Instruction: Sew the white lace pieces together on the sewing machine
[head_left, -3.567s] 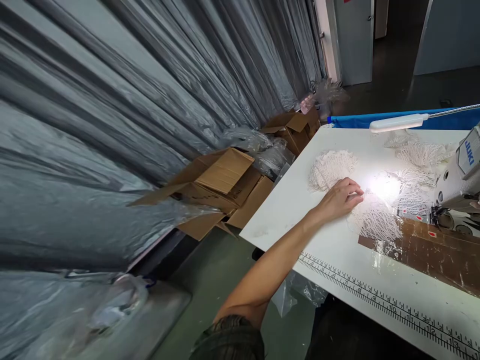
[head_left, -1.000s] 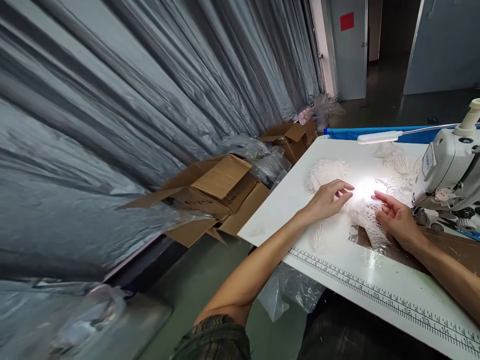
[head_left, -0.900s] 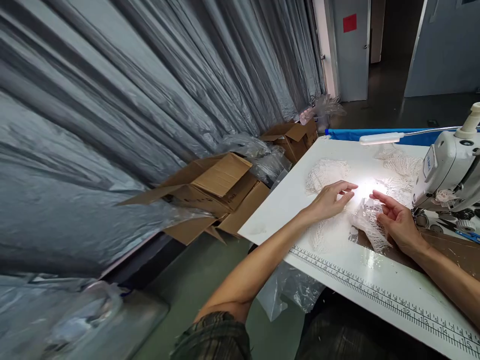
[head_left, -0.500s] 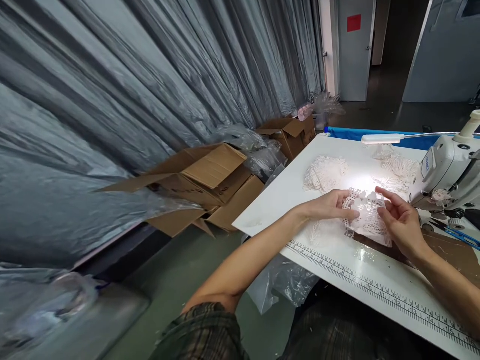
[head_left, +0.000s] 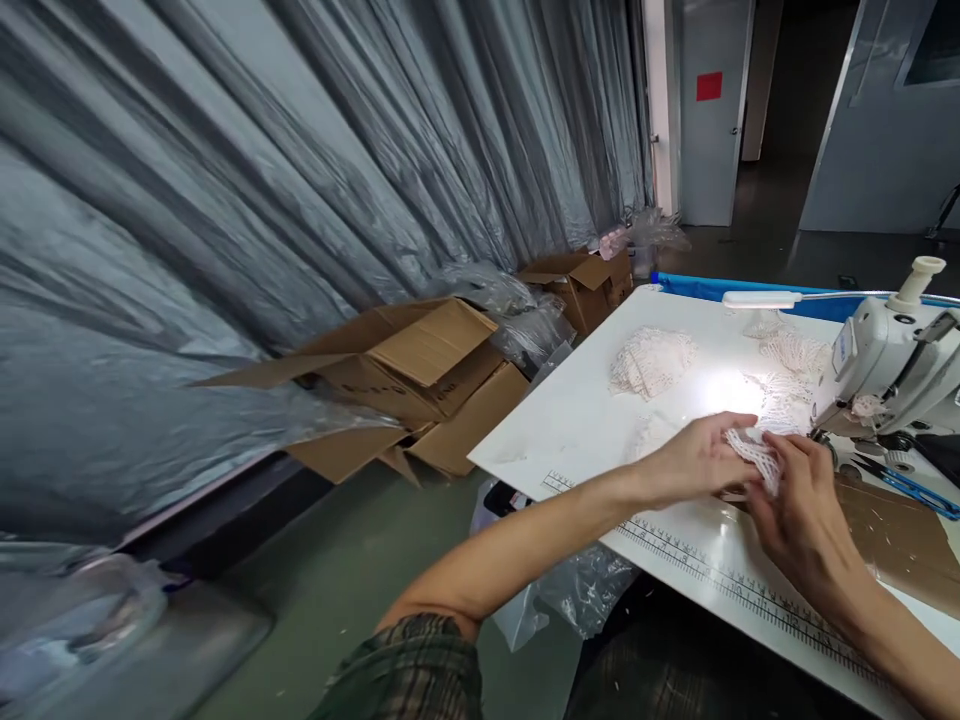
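Note:
A white lace piece (head_left: 756, 456) is bunched between my two hands, just left of the sewing machine (head_left: 874, 355). My left hand (head_left: 701, 462) has its fingers closed on the lace from the left, slightly blurred. From the right, my right hand (head_left: 802, 495) pinches the same piece, thumb below and fingers above. Part of the lace is hidden behind the fingers. A stack of lace pieces (head_left: 651, 360) lies on the white table (head_left: 555, 425) beyond my left hand. More lace (head_left: 795, 352) lies by the machine.
A lit lamp (head_left: 761, 299) hangs over the table. Blue-handled scissors (head_left: 911, 487) lie right of my hands, near brown sheet material (head_left: 900, 530). A printed ruler (head_left: 720, 575) runs along the front edge. Open cardboard boxes (head_left: 427, 350) stand left of the table.
The lace was spread flat between both hands and is now folded and bunched. My hands have come closer together, the left moving right. The view has tilted up slightly.

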